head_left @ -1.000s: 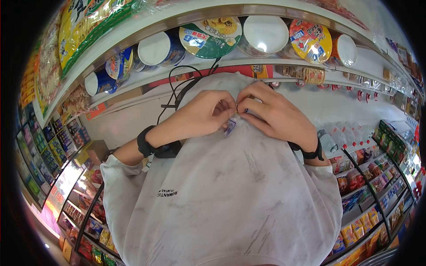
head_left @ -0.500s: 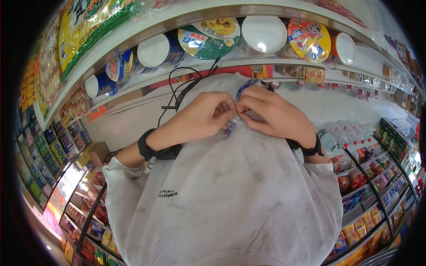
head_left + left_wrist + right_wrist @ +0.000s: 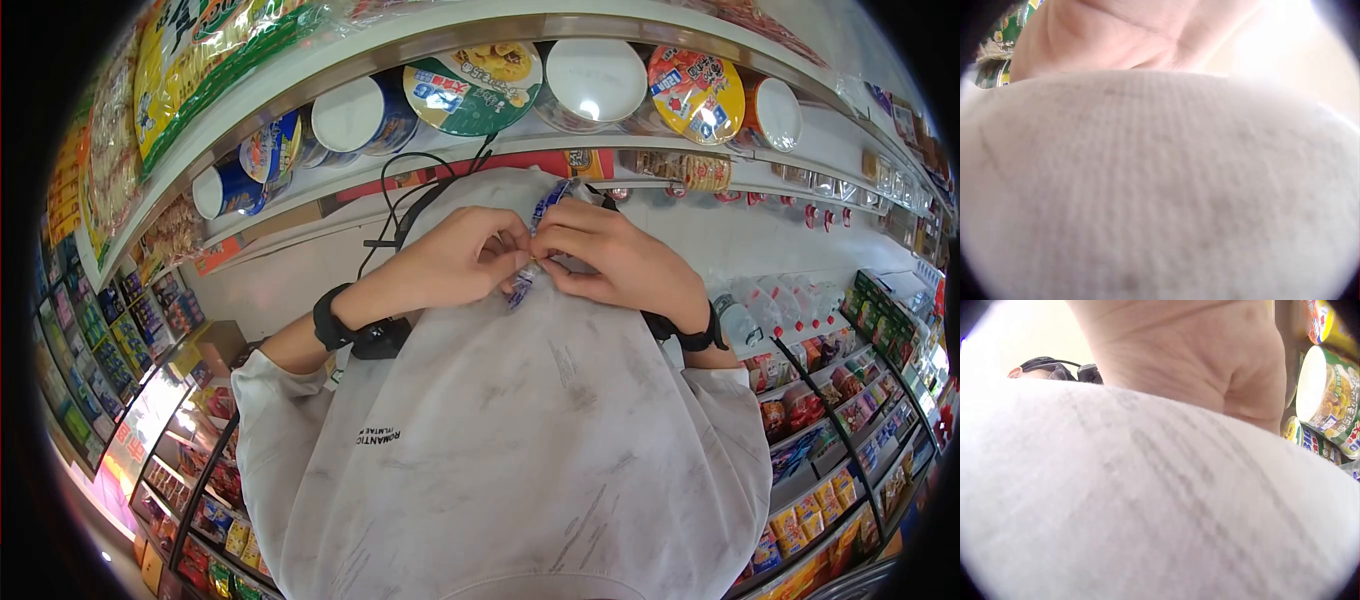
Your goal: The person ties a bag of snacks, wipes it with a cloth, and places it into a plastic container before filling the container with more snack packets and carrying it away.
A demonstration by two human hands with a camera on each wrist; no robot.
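Observation:
In the head view, a clear plastic wrapper with blue-purple print [image 3: 521, 290] shows below the meeting fingertips, and a similar blue-printed strip [image 3: 548, 203] shows above them. The left hand [image 3: 468, 256] and the right hand [image 3: 618, 258] pinch a tiny yellowish piece at its middle, in front of the chest. Fingers hide most of the wrapper. Pale shirt fabric fills much of the left wrist view below the left palm [image 3: 1116, 37]. The right palm [image 3: 1191, 356] shows above the shirt in the right wrist view; neither wrist view shows what is held.
A white shelf edge [image 3: 440, 35] crosses above the hands, with several noodle tubs, including a green-lidded one [image 3: 475, 90]. Black cables [image 3: 395, 200] hang left of centre. Plastic bottles [image 3: 765, 300] stand at right, and snack racks line both lower sides.
The blue-printed strip above the fingertips has come into clearer view beside the right hand's fingers. Both hands have shifted only slightly and still pinch at the same spot.

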